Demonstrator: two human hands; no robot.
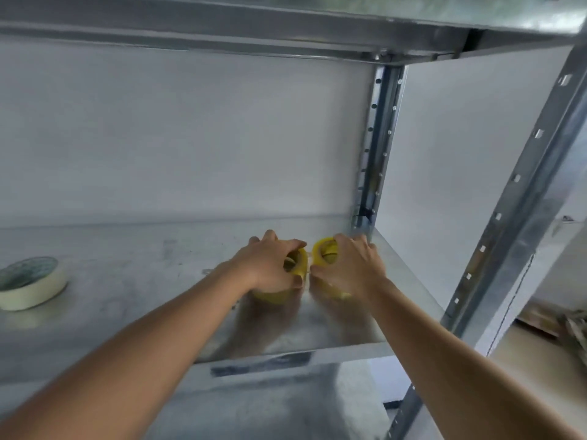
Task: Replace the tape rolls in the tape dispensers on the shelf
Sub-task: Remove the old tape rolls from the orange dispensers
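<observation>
Two yellow tape dispensers stand side by side on the metal shelf (127,281), towards its right end. My left hand (270,265) grips the left yellow dispenser (298,265) from above, with fingers over its top. My right hand (349,268) grips the right yellow dispenser (324,252) the same way. The hands hide most of both dispensers, and whether a tape roll sits inside either one cannot be told. A cream masking tape roll (31,284) lies flat at the shelf's left.
A perforated metal upright (374,147) stands at the shelf's back right corner and another upright (521,198) at the front right. The upper shelf (286,23) hangs overhead. A white wall is behind. Cardboard (546,319) lies on the floor at right.
</observation>
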